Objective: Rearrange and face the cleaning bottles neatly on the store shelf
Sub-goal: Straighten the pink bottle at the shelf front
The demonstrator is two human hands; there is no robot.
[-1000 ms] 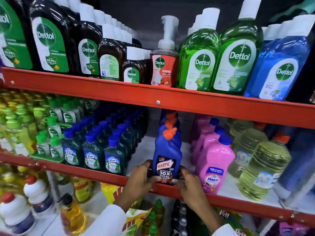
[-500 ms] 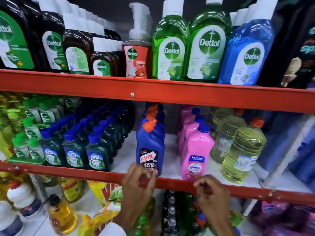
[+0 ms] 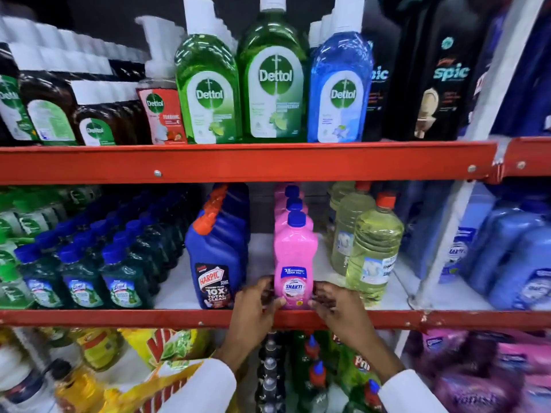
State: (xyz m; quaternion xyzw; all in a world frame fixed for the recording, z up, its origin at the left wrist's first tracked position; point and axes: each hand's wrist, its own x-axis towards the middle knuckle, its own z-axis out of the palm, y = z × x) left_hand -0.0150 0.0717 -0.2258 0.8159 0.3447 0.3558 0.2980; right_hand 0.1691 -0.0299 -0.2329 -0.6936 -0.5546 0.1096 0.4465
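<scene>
A pink Shakti bottle [image 3: 293,263] with a blue cap stands at the front edge of the middle shelf [image 3: 119,318], label facing me, with more pink bottles lined up behind it. My left hand [image 3: 253,305] grips its lower left side and my right hand [image 3: 337,305] grips its lower right side. Just left of it stands a blue Harpic bottle [image 3: 216,257] with an orange cap, label forward, heading its own row.
Yellow-green bottles [image 3: 372,248] with red caps stand to the right of the pink row. Small dark Lizol bottles [image 3: 83,278] fill the left. Dettol bottles [image 3: 274,84] line the upper shelf. Pouches and bottles crowd the shelf below.
My hands left the Harpic bottle, moved right along the shelf edge and closed on the front pink Shakti bottle. The view has shifted right as well.
</scene>
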